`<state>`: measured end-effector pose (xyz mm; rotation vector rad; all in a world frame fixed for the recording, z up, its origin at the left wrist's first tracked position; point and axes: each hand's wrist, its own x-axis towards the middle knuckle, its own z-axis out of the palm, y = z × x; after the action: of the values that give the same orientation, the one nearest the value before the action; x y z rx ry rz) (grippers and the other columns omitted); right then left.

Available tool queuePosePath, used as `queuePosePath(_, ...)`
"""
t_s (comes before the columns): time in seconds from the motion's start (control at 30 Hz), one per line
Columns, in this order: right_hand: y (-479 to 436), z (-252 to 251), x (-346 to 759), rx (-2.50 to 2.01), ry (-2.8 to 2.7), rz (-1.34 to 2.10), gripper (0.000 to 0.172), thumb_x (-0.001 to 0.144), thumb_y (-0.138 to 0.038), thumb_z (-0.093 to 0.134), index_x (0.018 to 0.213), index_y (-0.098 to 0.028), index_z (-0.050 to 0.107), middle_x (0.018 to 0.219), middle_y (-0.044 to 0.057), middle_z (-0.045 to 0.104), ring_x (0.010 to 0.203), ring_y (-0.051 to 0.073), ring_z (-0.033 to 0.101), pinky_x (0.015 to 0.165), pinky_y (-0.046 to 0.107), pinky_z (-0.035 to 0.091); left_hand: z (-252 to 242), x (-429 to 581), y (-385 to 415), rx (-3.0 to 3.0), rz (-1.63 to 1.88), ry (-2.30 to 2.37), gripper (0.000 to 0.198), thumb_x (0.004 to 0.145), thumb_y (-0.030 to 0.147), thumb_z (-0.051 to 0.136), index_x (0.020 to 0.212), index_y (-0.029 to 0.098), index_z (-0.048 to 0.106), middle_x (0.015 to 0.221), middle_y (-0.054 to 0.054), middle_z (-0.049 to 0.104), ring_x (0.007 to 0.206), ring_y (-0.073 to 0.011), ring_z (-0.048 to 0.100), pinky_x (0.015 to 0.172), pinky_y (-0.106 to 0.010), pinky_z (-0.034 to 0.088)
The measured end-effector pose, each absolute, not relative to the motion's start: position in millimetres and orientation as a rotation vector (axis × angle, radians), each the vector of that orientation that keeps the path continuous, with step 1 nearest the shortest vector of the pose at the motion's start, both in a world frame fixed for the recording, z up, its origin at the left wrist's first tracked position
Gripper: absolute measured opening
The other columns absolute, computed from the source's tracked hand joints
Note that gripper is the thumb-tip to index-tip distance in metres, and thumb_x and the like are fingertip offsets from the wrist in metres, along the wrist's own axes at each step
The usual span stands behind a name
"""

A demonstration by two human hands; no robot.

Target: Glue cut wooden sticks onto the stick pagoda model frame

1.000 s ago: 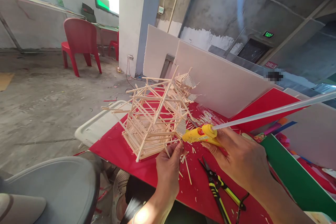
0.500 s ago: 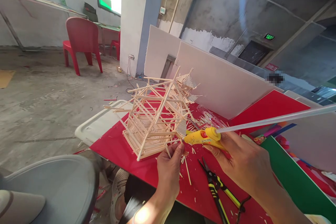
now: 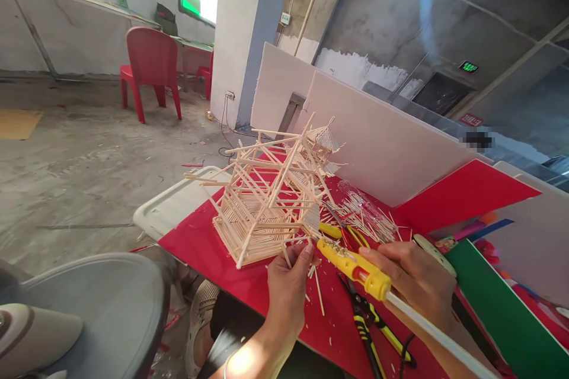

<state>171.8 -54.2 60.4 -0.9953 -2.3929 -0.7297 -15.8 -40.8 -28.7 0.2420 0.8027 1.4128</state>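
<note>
My left hand (image 3: 288,278) pinches thin wooden sticks (image 3: 287,256) joined at an angle, low at the front right of a model frame (image 3: 262,201) built from such sticks. Whether these sticks touch the frame I cannot tell. A yellow glue gun (image 3: 351,265) is gripped in my right hand (image 3: 415,275), its nozzle just right of my left fingertips. From the gun's rear a long whitish glue stick (image 3: 438,331) slants down to the right. Behind the frame stands a smaller roofed stick model (image 3: 324,141), partly hidden.
Black-and-yellow cutters (image 3: 367,314) lie on the red tabletop (image 3: 324,337) below the glue gun. Loose sticks (image 3: 367,216) are heaped farther back, near yellow-handled pliers (image 3: 355,237). A green box (image 3: 498,296) borders the right side. A grey stool (image 3: 102,308) stands at left.
My right hand has turned the glue gun, so its rear end and glue stick swung from upper right to lower right. My left hand keeps its pinch. The view has shifted slightly.
</note>
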Motion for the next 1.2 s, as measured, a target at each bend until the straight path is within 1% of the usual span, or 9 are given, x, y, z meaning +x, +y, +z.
queuePosePath(0.13, -55, 52, 179, -0.912, -2.403, -0.733, 0.048, 0.086, -0.016, 0.069, 0.13, -0.034, 0.061, 0.089, 0.003, 0.067, 0.089, 0.019, 0.063, 0.078, 0.032, 0.048, -32, -15, -41, 0.247, 1.426, 0.782, 0.034, 0.06, 0.041, 0.089, 0.077, 0.014, 0.076, 0.073, -0.007, 0.073, 0.066, -0.015, 0.064, 0.064, -0.025, 0.049)
queuePosePath(0.27, -51, 43, 183, -0.836, -2.374, -0.733, 0.052, 0.081, -0.008, 0.073, 0.125, -0.034, 0.065, 0.092, 0.003, 0.067, 0.091, 0.019, 0.063, 0.083, 0.034, 0.051, -32, -16, -41, 0.286, 1.433, 0.785, 0.037, 0.061, 0.042, 0.088, 0.081, 0.013, 0.076, 0.075, -0.008, 0.073, 0.066, -0.0165, 0.064, 0.06, -0.026, 0.049)
queuePosePath(0.33, -48, 38, 185, -0.812, -2.323, -0.732, 0.053, 0.078, -0.007, 0.076, 0.122, -0.035, 0.067, 0.091, 0.002, 0.066, 0.091, 0.019, 0.062, 0.084, 0.036, 0.051, -31, -17, -41, 0.303, 1.439, 0.817, 0.038, 0.061, 0.043, 0.088, 0.08, 0.012, 0.076, 0.067, -0.005, 0.069, 0.057, -0.0121, 0.058, 0.053, -0.022, 0.044)
queuePosePath(0.43, -47, 30, 186, -0.772, -2.254, -0.755, 0.051, 0.075, -0.007, 0.08, 0.117, -0.035, 0.07, 0.09, 0.001, 0.066, 0.09, 0.019, 0.062, 0.085, 0.036, 0.051, -28, -20, -43, 0.32, 1.438, 0.866, 0.038, 0.061, 0.043, 0.088, 0.077, 0.012, 0.074, 0.056, 0.001, 0.062, 0.043, -0.0037, 0.04, 0.043, -0.017, 0.031)
queuePosePath(0.53, -49, 25, 187, -0.74, -2.275, -0.795, 0.048, 0.077, -0.007, 0.079, 0.115, -0.035, 0.071, 0.092, 0.001, 0.067, 0.092, 0.018, 0.061, 0.087, 0.038, 0.05, -23, -20, -45, 0.323, 1.427, 0.887, 0.042, 0.058, 0.044, 0.089, 0.078, 0.011, 0.073, 0.057, 0.001, 0.063, 0.039, -0.0005, 0.031, 0.038, -0.016, 0.022)
queuePosePath(0.67, -52, 22, 188, -0.739, -2.317, -0.778, 0.048, 0.078, -0.008, 0.078, 0.118, -0.033, 0.069, 0.093, 0.0, 0.067, 0.093, 0.018, 0.06, 0.089, 0.038, 0.05, -18, -18, -47, 0.308, 1.428, 0.897, 0.043, 0.054, 0.043, 0.091, 0.078, 0.012, 0.073, 0.058, -0.001, 0.065, 0.04, -0.0022, 0.039, 0.037, -0.015, 0.024)
queuePosePath(0.77, -52, 20, 189, -0.754, -2.314, -0.79, 0.05, 0.08, -0.011, 0.078, 0.122, -0.037, 0.067, 0.092, -0.001, 0.067, 0.093, 0.016, 0.06, 0.091, 0.036, 0.05, -16, -16, -45, 0.322, 1.437, 0.896, 0.042, 0.053, 0.042, 0.091, 0.077, 0.012, 0.073, 0.06, -0.002, 0.066, 0.041, -0.0033, 0.043, 0.037, -0.014, 0.023)
queuePosePath(0.87, -50, 18, 191, -0.745, -2.299, -0.793, 0.052, 0.08, -0.012, 0.078, 0.123, -0.038, 0.066, 0.092, -0.002, 0.066, 0.093, 0.016, 0.061, 0.093, 0.036, 0.049, -15, -15, -43, 0.351, 1.449, 0.917, 0.043, 0.054, 0.042, 0.091, 0.078, 0.011, 0.074, 0.061, -0.002, 0.067, 0.04, -0.0012, 0.039, 0.036, -0.013, 0.02)
queuePosePath(1.2, -45, 23, 191, -0.732, -2.283, -0.783, 0.05, 0.077, -0.013, 0.081, 0.119, -0.037, 0.068, 0.089, -0.003, 0.066, 0.092, 0.015, 0.06, 0.093, 0.034, 0.048, -21, -15, -38, 0.426, 1.453, 0.99, 0.042, 0.058, 0.044, 0.089, 0.077, 0.011, 0.071, 0.051, 0.005, 0.053, 0.039, 0.0005, 0.029, 0.037, -0.013, 0.018)
